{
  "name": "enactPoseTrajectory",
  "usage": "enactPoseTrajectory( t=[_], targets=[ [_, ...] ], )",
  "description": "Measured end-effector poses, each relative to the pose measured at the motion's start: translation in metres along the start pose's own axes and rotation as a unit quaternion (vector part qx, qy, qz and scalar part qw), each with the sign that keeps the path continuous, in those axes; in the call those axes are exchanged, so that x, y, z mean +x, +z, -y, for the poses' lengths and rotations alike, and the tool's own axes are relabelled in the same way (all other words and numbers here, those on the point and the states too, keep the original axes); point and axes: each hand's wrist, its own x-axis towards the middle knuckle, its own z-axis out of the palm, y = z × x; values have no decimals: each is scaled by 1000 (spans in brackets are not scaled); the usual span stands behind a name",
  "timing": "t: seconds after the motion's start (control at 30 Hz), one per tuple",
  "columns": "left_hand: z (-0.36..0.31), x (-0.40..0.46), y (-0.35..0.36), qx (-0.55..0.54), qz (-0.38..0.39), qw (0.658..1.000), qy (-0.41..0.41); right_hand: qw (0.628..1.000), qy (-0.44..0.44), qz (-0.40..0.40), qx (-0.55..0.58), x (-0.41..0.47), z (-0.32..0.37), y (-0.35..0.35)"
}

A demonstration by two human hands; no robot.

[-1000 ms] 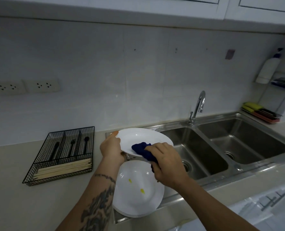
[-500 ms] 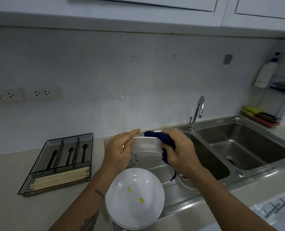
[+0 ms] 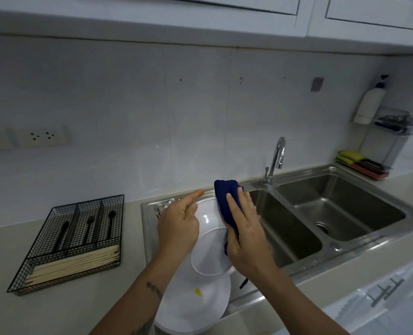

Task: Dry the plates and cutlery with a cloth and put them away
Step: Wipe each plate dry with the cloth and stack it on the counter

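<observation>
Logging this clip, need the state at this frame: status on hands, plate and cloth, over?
Left hand gripping the raised plate by its rim. Right hand pressing the blue cloth to it. Plate stack below, yellow speck on top. Nothing obstructing.

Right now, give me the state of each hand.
Left hand: holding the white plate by its edge.
Right hand: pressing the blue cloth against the plate.
</observation>
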Motion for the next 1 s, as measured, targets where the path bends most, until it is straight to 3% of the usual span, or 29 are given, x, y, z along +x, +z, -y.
enactPoseTrajectory(
  t=[0.27,0.37,0.43,0.57,0.67,0.87,1.0],
  targets=[
    [3,8,2,-47,23,995,-79,994,-71,57,-54,-11,2,10],
    [-1,8,1,-102,-2,987,-123,992,-77,46,-88,6,5,4],
    [-6,10,-6,-131,-52,977,-161,995,-43,29,-87,11,-1,4],
    [-6,17,-29,-194,-127,949,-212,996,73,-12,48,2,-21,8],
    [-2,16,-33,-189,-115,951,-215,995,71,-28,69,-2,-12,9],
    [-4,5,-17,-214,-77,943,-241,997,-23,9,-72,33,4,-3],
    [2,11,-22,-257,-120,921,-269,997,55,-12,46,21,-14,-1]
  ],
)
